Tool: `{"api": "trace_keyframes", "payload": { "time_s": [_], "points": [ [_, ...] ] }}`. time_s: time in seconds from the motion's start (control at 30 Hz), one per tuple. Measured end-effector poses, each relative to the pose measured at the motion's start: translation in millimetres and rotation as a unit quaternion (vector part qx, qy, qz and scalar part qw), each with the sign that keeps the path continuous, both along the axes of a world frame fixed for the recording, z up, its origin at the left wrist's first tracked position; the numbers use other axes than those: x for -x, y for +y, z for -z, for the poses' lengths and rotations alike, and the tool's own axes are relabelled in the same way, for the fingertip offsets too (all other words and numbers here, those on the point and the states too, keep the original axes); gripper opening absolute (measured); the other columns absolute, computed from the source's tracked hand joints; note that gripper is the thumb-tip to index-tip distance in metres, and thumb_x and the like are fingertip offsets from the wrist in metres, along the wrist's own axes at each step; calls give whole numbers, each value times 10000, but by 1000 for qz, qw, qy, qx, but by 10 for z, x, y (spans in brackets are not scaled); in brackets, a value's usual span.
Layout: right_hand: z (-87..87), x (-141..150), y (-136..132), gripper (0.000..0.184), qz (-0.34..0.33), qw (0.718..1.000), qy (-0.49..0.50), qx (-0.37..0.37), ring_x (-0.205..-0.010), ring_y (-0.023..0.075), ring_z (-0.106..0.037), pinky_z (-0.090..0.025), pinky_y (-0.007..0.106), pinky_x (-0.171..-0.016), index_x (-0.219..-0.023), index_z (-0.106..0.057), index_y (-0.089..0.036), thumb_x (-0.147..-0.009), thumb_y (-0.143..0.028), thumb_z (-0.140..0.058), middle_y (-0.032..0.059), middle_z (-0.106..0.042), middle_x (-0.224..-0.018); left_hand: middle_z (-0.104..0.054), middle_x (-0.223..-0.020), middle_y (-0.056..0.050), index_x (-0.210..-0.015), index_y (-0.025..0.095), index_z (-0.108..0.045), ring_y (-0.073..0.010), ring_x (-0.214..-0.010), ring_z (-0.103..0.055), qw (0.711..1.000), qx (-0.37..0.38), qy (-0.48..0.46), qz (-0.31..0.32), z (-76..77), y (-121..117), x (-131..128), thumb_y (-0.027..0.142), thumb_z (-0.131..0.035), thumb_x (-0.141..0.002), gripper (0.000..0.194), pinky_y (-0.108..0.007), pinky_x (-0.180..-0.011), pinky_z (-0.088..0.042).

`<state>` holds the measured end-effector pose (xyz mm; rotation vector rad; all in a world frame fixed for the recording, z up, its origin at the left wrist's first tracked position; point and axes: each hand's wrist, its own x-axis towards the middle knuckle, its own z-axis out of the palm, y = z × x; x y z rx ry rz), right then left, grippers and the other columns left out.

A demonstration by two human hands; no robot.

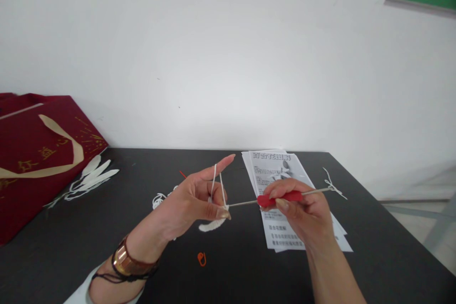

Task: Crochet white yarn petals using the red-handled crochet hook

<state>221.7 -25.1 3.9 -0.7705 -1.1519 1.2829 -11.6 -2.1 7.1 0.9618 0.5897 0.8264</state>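
My right hand (299,209) is closed around the red grip of a crochet hook (280,198). The hook's thin metal shaft points left and meets a small white crocheted piece (212,225). Thumb and fingers of my left hand (199,199) pinch that piece at its upper end, while its curved lower part hangs below them. White yarn (221,183) runs from the work up over my raised left index finger. Part of the piece is hidden behind my left thumb. More loose white yarn (158,199) lies on the table behind my left wrist.
Printed pattern sheets (285,228) lie under my right hand. An orange stitch marker (202,259) rests near the front of the black table (235,275). At left stand a dark red bag (35,137) and several white crocheted petals (94,175). A white wall (213,57) rises behind.
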Motion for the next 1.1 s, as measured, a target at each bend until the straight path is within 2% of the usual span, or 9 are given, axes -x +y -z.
{"api": "trace_keyframes", "payload": {
  "time_s": [0.27,0.53,0.73,1.1],
  "points": [
    [98,-55,90,51,-46,997,-11,-58,-638,179,-733,-634,265,-593,-846,-763,-170,-820,-206,-738,77,-763,-750,-605,-687,45,-1423,422,-437,-53,-528,-510,999,-35,26,5,2,-8,5,23,-768,-710,881,-154,-468,-359],
    [77,-17,85,64,-44,999,6,-32,-599,160,-718,-604,241,-563,-801,-753,-161,-821,-221,-744,67,-760,-707,-609,-699,43,-1442,411,-409,-51,-523,-512,998,-48,30,9,-11,-12,10,49,-770,-724,882,-149,-454,-351],
    [55,33,65,93,-17,999,24,16,-537,141,-696,-583,224,-532,-776,-745,-157,-829,-233,-739,48,-748,-636,-607,-702,39,-1468,371,-380,-58,-539,-508,995,-81,59,-5,-17,-10,8,63,-768,-732,887,-164,-480,-381],
    [105,-72,101,23,-68,998,16,-9,-731,152,-743,-639,244,-673,-851,-742,-202,-831,-195,-732,29,-744,-864,-597,-694,44,-1429,418,-429,-52,-524,-516,999,-24,29,14,20,-11,2,34,-765,-721,873,-150,-464,-361]
  ]
}}
